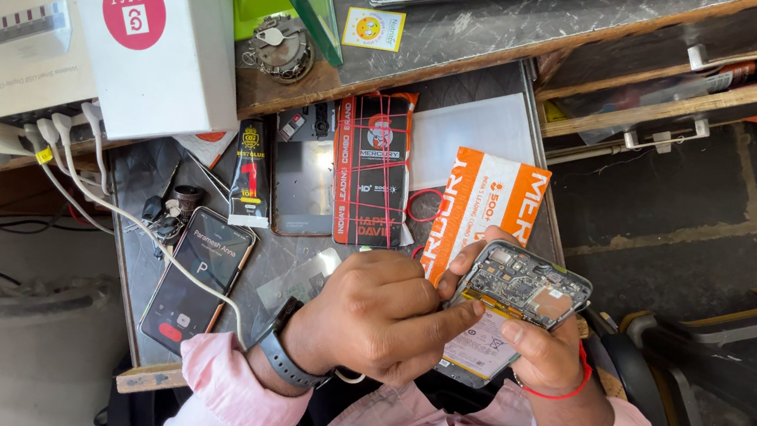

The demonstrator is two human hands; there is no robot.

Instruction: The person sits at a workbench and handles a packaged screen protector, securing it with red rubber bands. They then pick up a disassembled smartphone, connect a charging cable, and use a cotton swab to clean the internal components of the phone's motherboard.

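Both hands [383, 315] grip opened phone [517, 296].

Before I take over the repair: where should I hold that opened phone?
Judging by its pose, grip the opened phone by its long side edges, coming from underneath, as the right hand does. Its bare circuit board faces up, so keep fingers off it.

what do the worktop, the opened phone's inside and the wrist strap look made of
Worktop: looks like dark stone or laminate, marbled and slightly glossy, with a wooden edge. Opened phone: grey metal and plastic shields over a circuit board, with a white-labelled battery below. Wrist strap on the left hand: matte dark grey, probably rubber or silicone.
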